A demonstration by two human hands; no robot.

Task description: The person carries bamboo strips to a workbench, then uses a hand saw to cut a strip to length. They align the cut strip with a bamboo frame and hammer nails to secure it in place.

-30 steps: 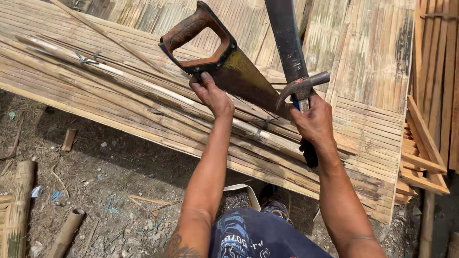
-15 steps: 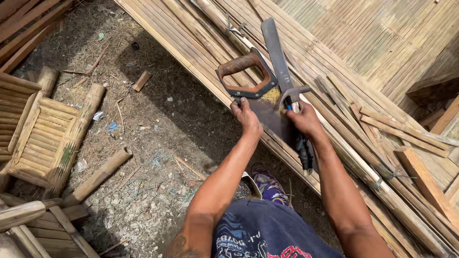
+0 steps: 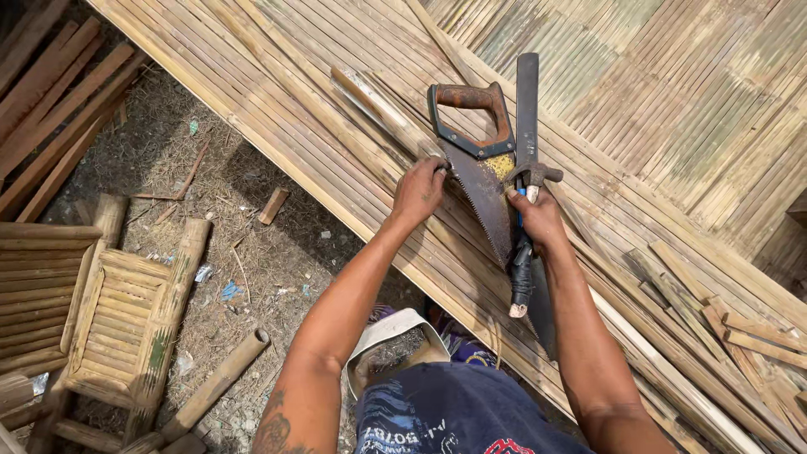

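Observation:
A woven bamboo mat (image 3: 277,92) slopes across the view. On it lie a handsaw (image 3: 481,181) with a rusty handle and a long dark machete (image 3: 527,101) with a black-wrapped grip. My left hand (image 3: 420,192) is curled around the near end of a thick bamboo strip (image 3: 374,105), right beside the saw blade. My right hand (image 3: 538,217) is closed on a blue-handled claw hammer (image 3: 535,174), whose head pokes out above the fingers and rests over the machete.
Bare dirt with chips lies to the left. A bamboo frame (image 3: 109,319) and loose bamboo poles (image 3: 214,382) sit at the lower left, reddish wooden slats (image 3: 50,101) at the upper left. Loose bamboo strips (image 3: 714,311) pile at the right. My sandalled foot (image 3: 395,336) is below.
My head has turned, so the mat and tools shifted in view and the ground at left appeared. Both hands stay by the saw and hammer, the left now on the bamboo strip.

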